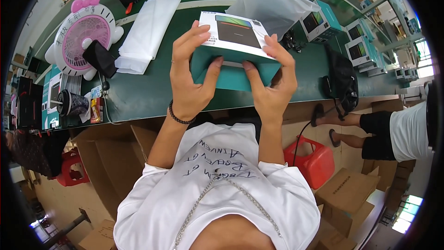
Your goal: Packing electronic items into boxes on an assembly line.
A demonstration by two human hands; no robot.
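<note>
Between my two hands, above the front of the green table (148, 95), is a white and teal speaker box (238, 30) with a picture of a dark device on its top face. Its teal end faces me. My left hand (192, 67) grips the left side, fingers on the top edge and thumb at the teal flap (231, 83). On the right side my right hand (275, 74) holds it the same way, its thumb against the opening. The inside of the box is mostly hidden. Behind it lies a translucent white plastic bag (273, 2).
Folded white sheets (150, 30) and a pink and white fan (85, 37) with a black phone (99, 59) stand left. More boxes (319, 23) and a black bag (342, 76) are right. A red stool (311, 162) and cartons (347, 190) are below; another person (409, 129) stands right.
</note>
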